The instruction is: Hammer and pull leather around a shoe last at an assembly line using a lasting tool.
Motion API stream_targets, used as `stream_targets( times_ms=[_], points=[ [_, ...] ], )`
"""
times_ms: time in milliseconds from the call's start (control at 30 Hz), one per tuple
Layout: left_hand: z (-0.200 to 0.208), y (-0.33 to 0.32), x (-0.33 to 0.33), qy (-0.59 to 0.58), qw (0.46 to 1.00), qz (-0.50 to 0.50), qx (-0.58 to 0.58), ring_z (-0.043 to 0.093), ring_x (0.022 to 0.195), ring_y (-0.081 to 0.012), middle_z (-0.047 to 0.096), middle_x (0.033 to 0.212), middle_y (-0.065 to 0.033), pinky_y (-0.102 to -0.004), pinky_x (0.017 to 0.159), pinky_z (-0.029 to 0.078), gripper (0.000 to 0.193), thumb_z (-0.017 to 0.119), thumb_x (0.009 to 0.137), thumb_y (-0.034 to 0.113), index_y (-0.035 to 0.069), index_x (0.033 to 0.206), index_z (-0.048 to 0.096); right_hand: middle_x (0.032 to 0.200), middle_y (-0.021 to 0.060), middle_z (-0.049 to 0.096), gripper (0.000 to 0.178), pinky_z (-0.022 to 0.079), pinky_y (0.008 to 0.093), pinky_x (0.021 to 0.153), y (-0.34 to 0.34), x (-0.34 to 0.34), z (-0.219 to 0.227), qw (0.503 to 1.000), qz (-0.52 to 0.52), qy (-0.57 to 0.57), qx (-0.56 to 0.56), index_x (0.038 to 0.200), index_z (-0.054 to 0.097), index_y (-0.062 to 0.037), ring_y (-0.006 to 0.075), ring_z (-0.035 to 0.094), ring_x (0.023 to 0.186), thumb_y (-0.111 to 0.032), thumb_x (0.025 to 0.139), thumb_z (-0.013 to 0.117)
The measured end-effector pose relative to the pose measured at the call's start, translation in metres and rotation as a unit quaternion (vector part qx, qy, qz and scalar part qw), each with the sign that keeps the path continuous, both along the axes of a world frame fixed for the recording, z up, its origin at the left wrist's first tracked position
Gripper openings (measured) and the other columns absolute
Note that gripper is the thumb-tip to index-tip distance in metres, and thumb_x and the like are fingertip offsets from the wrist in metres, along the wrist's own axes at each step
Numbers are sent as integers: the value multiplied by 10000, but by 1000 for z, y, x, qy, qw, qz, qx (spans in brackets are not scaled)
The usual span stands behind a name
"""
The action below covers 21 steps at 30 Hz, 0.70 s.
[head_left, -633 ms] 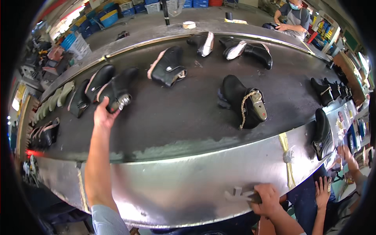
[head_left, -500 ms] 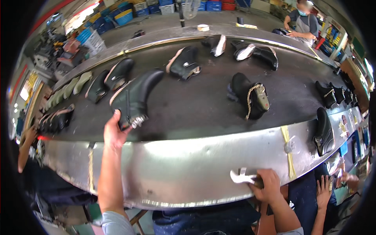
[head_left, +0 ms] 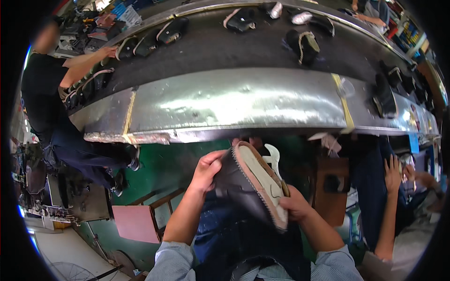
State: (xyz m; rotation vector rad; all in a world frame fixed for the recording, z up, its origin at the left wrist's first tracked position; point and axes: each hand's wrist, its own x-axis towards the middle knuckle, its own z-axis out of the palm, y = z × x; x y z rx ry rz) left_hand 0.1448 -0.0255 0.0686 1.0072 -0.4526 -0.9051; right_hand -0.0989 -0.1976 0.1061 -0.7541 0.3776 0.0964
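In front of my lap is a black boot (head_left: 243, 187), tilted with its sole side turned up. A pale inner panel and a pinkish, toothed rim show on that side. My left hand (head_left: 207, 169) grips the boot's upper at its left. My right hand (head_left: 294, 203) is closed at the boot's lower right edge, its thumb on the rim. A silvery metal tool (head_left: 272, 157) with a curved, hooked head sticks up behind the boot on the right hand's side. Its handle is hidden by the boot and that hand.
Ahead runs a dark belt (head_left: 197, 56) with a shiny metal edge (head_left: 211, 100). Several boots stand along it, one (head_left: 303, 47) lying mid-belt. A co-worker (head_left: 51, 93) at left touches a boot; another person's hand (head_left: 393, 173) rests at right. A pink-topped stool (head_left: 135, 224) stands lower left.
My left hand has brought the boot off the belt toward my lap. My right hand has carried the hooked tool from above the metal edge to the boot. The view has tilted down.
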Motion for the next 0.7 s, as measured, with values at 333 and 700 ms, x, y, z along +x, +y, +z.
stream_targets(
  times_ms=[333, 700],
  points=[
    [-49, 9, -84, -276, 954, -64, 100, 333, 1395, -257, 328, 1500, -156, -350, 1125, 294, 676, 739, 860, 211, 51, 1417, 390, 1060, 152, 686, 518, 505, 355, 875, 82, -56, -79, 876, -54, 96, -471, 1192, 547, 4, 220, 664, 993, -296, 828, 760],
    [-19, 37, -113, -368, 928, -40, 40, 163, 1463, -374, 225, 1544, -196, -477, 1171, 180, 562, 584, 958, 289, 59, 1416, 354, 1064, 62, 663, 386, 509, 278, 816, 62, -100, 10, 894, 178, 72, -404, 1281, 537, 30, 118, 613, 900, -208, 978, 565]
  ],
)
